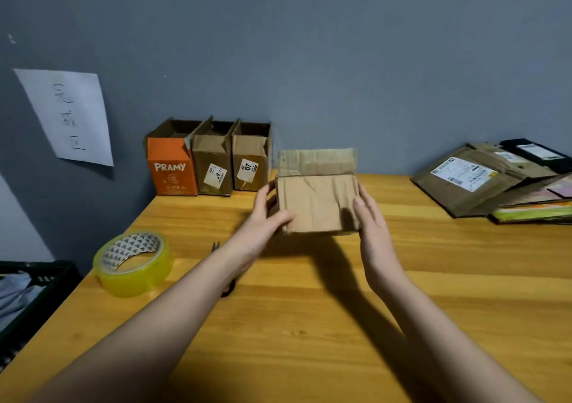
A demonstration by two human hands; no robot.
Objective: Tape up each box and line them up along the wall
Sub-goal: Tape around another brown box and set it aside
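A small brown cardboard box (pixel 317 203) is held just above the wooden table (pixel 309 309), with one flap standing up at its far side. My left hand (pixel 267 217) grips its left side, the thumb over the front face. My right hand (pixel 370 220) presses flat against its right side with straight fingers. Three boxes stand in a row against the blue-grey wall: an orange one marked PRAMY (pixel 171 167) and two brown ones (pixel 213 167) (pixel 250 164), all with open top flaps. A roll of yellowish tape (pixel 133 263) lies at the left.
Scissors (pixel 223 266) lie partly hidden under my left forearm. A stack of flattened cardboard boxes and envelopes (pixel 483 179) sits at the right rear. A dark crate (pixel 28 297) stands off the table's left edge. A paper sheet (pixel 66 114) hangs on the wall.
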